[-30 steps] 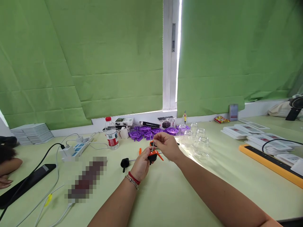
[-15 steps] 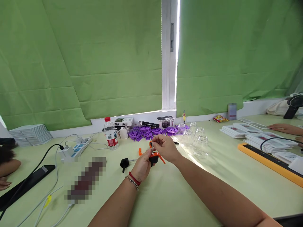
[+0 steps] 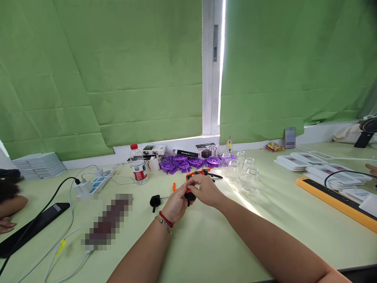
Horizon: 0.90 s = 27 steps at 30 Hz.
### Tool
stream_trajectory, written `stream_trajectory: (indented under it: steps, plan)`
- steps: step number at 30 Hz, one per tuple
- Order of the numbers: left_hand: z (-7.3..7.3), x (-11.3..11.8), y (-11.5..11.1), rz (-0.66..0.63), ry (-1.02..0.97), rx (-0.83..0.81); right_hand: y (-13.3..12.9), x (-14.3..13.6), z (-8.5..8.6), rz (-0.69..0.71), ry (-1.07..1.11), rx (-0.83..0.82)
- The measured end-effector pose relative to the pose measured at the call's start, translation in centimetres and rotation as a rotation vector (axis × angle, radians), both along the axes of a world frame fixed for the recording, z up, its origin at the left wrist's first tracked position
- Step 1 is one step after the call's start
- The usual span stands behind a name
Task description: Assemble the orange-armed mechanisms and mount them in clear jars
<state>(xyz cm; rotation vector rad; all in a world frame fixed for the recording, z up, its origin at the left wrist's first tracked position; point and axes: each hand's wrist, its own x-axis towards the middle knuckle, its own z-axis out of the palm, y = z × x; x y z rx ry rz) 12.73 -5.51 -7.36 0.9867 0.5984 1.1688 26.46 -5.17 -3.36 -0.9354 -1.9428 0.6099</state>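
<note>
My left hand (image 3: pixel 176 203) is closed around a small orange-and-black part (image 3: pixel 191 195) above the middle of the table. My right hand (image 3: pixel 206 189) is closed at the top of that part, its thumb and fingertips bunched together. Whether a smaller piece sits in those fingers is hidden. Just beyond my hands, an orange arm (image 3: pixel 199 172) with black ends sticks out; I cannot tell if it joins the held part. To the left of my left hand lies a black knob-like piece (image 3: pixel 155 201) with a thin metal rod. A short orange tip (image 3: pixel 174 186) shows behind my left fingers.
Purple plastic rings (image 3: pixel 179 163) and small boxes (image 3: pixel 207 149) line the back. A red-capped bottle (image 3: pixel 138 167) stands left of them, glass jars (image 3: pixel 249 181) to the right. A power strip (image 3: pixel 98 182), cables and a phone-like pixelated object (image 3: pixel 107 222) lie left. Another person's hand (image 3: pixel 371 169) shows far right.
My right hand has come down from an upright metal rod onto the part. The orange arm now points away behind my hands instead of toward the lower right. The far-right person's hand has drawn back.
</note>
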Motion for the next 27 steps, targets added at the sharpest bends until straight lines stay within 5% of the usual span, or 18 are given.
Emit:
stream_trajectory:
  steps: [13,20,27]
  plan:
    - [0.2,-0.3,0.5,0.065,-0.094,-0.091,0.7,1.4,-0.7,0.129,-0.381,0.279]
    - [-0.1,-0.6,0.6,-0.016,-0.008,-0.138,1.3,2.8,0.3,0.202,-0.523,0.221]
    - [0.9,-1.0,-0.2,-0.186,0.279,0.067,2.5,3.3,1.6,0.36,-0.572,0.123]
